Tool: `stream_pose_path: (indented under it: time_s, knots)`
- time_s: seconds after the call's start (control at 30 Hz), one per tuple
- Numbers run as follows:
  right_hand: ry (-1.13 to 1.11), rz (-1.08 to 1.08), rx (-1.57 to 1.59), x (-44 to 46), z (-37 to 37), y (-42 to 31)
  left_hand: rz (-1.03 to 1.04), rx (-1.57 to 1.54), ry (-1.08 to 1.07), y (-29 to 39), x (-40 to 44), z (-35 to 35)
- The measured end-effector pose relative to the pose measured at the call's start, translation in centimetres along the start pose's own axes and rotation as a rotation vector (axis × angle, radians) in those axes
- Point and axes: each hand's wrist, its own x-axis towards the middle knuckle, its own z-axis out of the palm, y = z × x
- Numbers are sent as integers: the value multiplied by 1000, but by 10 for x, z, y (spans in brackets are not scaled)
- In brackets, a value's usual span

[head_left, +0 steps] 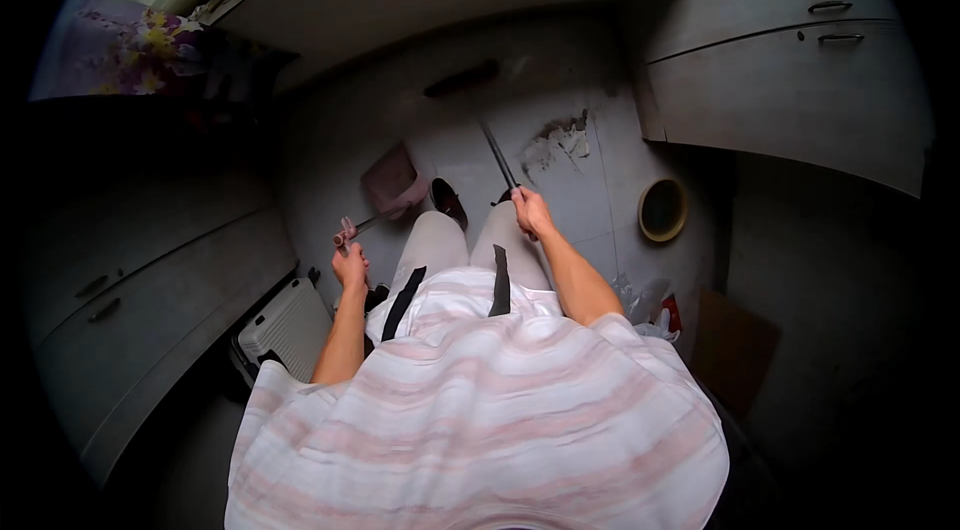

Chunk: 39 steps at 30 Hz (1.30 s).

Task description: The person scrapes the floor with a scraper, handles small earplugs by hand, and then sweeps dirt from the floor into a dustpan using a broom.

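My right hand (pixel 532 214) is closed around the dark handle of a broom (pixel 497 154). The broom's dark head rests on the floor ahead of me, and part of its stick is blurred. In my left hand (pixel 350 265) is the upper end of the handle of a pink long-handled dustpan (pixel 390 180), its pan low near my left shoe. A patch of pale scraps and dark dirt (pixel 562 145) lies on the floor, to the right of the broom stick.
Cabinets (pixel 780 90) with metal handles stand at the right, and more cabinets (pixel 150 270) line the left. A round container (pixel 663 210) sits on the floor at right. Plastic bags (pixel 655 315) and a brown board (pixel 735 350) are near my right side; a white suitcase (pixel 287 330) is at left.
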Motion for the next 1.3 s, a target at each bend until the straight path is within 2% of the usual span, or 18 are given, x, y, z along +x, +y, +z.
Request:
stream_pose_path:
  time_s: [0.03, 0.13, 0.17, 0.2, 0.27, 0.33, 0.4, 0.47, 0.63, 0.77, 0.87, 0.93, 1.0, 1.13, 1.2, 1.3]
  knots:
    - [-284, 401, 93, 4, -16, -23, -15, -23, 12, -4, -6, -4]
    - [-335, 401, 3, 35, -15, -6, -54, 13, 43, -10, -30, -14]
    - [-319, 286, -98, 48, -13, 20, -62, 19, 63, -9, -45, -12]
    - [-338, 271, -101, 60, -14, 48, -63, 16, 86, -10, -62, -7]
    - [-242, 184, -378, 65, 1, 110, -42, -22, 102, -18, -75, -13]
    - [-293, 245, -432, 63, -24, 169, -32, 16, 157, -14, -104, -4]
    - [-337, 378, -427, 33, -77, 194, -20, -47, 147, -29, -125, -4]
    - [-260, 423, -428, 4, -93, 232, 10, -80, 105, -48, -115, -2]
    - [-179, 545, -472, -26, -186, 300, -7, 11, 94, -55, -132, 20]
    - [-89, 545, -536, -49, -224, 315, -5, -5, 71, -64, -119, 19]
    - [-62, 492, -527, -61, -246, 285, -21, -34, 85, -74, -115, 11]
    - [-53, 424, -533, -73, -248, 267, -35, -53, 89, -77, -115, 11]
    - [-64, 248, -453, -88, -248, 268, -53, -71, 87, -76, -123, 17]
    - [-65, 277, -397, -82, -219, 268, -32, -124, 60, -70, -135, 34]
    - [19, 200, -424, -65, -189, 266, -9, -92, 26, -63, -142, 38]
    - [-70, 153, -355, -38, -177, 256, 0, -86, 35, -51, -150, 42]
